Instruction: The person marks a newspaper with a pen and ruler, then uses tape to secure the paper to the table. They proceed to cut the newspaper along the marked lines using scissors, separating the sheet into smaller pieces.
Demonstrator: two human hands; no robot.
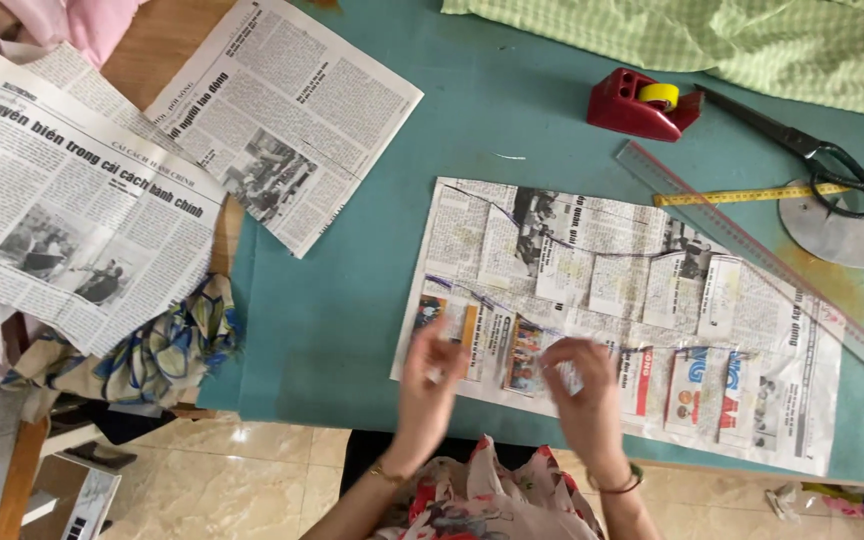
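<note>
Hands [430,385] [580,390] hover blurred over the newspaper pattern [622,310], grip impossible to tell; a careless tug could probably tear or shift its taped pieces

free: teal table [352,290] centre | blocked: ruler [752,250], scissors [812,150] right

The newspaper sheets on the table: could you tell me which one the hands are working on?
The pieced newspaper sheet marked with drawn lines, under both the left hand and right hand; the others lie untouched at the far left.
</note>
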